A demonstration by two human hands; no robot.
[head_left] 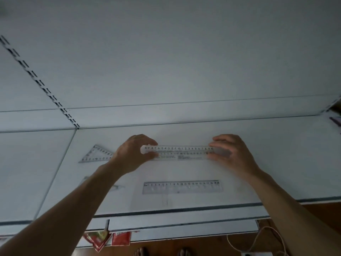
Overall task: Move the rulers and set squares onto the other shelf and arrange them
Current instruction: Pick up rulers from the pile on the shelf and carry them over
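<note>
Clear ruler (181,152) held flat-ish between both hands, long edge running hand to hand, numbers facing up. Left hand (132,154) pinches its left end, thumb on the near edge, curled fingers on the far edge. Right hand (232,154) pinches the right end the same way. Cannot tell if the ruler rests on the white shelf (258,163) or sits just above it.

Second ruler (181,187) lies flat on the same shelf, nearer the person than the hands, between the two forearms, parallel to the held one and apart from it. Set square (96,155) lies flat just beyond the left hand's outer side, its right tip hidden behind the left wrist. Faint clear piece (118,186) beside the left forearm, mostly covered by it, too faint to name.

Slotted upright (36,80) runs up the back panel, far out past the left hand. Red packets (120,238) hang below the shelf's front edge, under the left forearm. Pale cable (258,235) loops on the wooden floor beneath the right forearm. Bare toes (142,252) at the bottom edge.
</note>
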